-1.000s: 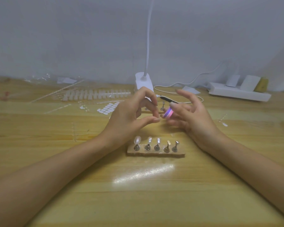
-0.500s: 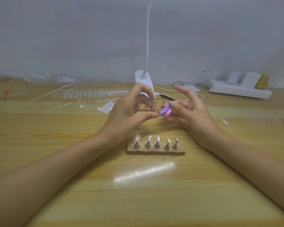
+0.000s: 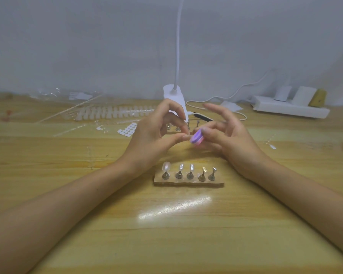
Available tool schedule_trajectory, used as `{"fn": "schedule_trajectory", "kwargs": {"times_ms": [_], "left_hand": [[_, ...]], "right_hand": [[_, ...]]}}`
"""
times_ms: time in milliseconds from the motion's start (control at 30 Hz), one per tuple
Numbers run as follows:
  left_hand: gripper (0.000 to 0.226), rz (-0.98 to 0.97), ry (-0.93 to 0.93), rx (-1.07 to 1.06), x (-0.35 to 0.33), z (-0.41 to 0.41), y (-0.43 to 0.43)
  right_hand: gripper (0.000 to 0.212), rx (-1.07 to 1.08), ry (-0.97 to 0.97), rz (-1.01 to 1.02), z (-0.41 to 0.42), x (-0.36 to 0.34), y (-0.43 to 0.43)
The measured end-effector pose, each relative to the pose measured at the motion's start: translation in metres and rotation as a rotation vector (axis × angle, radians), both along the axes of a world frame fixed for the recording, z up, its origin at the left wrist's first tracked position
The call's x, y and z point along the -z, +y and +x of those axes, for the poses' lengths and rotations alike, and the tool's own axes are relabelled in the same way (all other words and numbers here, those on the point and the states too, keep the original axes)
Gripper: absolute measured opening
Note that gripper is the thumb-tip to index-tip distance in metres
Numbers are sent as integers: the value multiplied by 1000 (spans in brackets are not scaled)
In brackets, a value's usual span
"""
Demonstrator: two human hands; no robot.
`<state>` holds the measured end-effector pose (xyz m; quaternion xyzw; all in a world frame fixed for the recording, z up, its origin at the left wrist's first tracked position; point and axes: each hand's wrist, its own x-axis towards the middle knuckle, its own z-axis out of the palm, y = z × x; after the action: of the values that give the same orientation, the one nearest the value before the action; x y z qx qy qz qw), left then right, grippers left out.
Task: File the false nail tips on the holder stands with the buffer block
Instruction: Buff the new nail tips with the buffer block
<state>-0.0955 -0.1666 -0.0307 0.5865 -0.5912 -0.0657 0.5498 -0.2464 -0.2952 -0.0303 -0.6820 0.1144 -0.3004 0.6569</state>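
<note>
- desk [image 3: 166, 234]: wood; both forearms come in over it, and the hands meet above its middle.
- holder base [image 3: 188, 183]: wooden strip with five metal stands, lying below and nearer the person than both sets of fingers. Its long axis runs left-right, and neither hand touches it.
- left hand [image 3: 152, 139]: thumb and forefinger tips are closed together as in a pinch. Anything between them is too small to tell.
- right hand [image 3: 232, 141]: thumb and first fingers [image 3: 208, 133] are curled round the buffer block, the other fingers spread loose.
- buffer block [image 3: 196, 138]: purple-pink. It sticks out of the right fingers toward the left fingertips, just beside them; whether they touch is unclear.
- nail tip [image 3: 166, 167]: clear, on the leftmost stand, below the left fingers and so nearer that hand.
- Judgement: the next stroke depends on the block's face meeting the left pinch, not the base.
</note>
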Motion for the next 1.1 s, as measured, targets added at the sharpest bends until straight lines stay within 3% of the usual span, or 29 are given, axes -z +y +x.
{"fn": "schedule_trajectory", "kwargs": {"times_ms": [67, 200, 300, 433, 533, 633, 767, 867, 1000, 1100], "left_hand": [[32, -2, 15, 4, 0, 1, 0], [33, 2, 15, 2, 1, 1, -1], [33, 1, 23, -3, 1, 1, -1], [32, -2, 26, -4, 1, 1, -1], [32, 2, 25, -3, 0, 1, -1], [31, 4, 26, -7, 0, 1, 0], [32, 14, 25, -5, 0, 1, 0], [32, 19, 8, -11, 0, -1, 0], [32, 20, 0, -14, 1, 0, 0], [32, 24, -10, -19, 1, 0, 0]], "right_hand": [[60, -76, 38, -58, 1, 0, 3], [59, 31, -25, 22, 1, 2, -2], [62, -70, 28, -42, 1, 2, 2], [60, 35, -28, -3, 0, 2, -2], [61, -59, 30, -79, 1, 1, 2], [59, 48, -37, -20, 1, 2, -2], [58, -75, 52, -65, 2, 4, 1], [60, 30, -21, 20, 0, 3, -2], [53, -78, 65, -44, 0, 2, 1], [51, -18, 19, 53, 1, 2, -3]]}}
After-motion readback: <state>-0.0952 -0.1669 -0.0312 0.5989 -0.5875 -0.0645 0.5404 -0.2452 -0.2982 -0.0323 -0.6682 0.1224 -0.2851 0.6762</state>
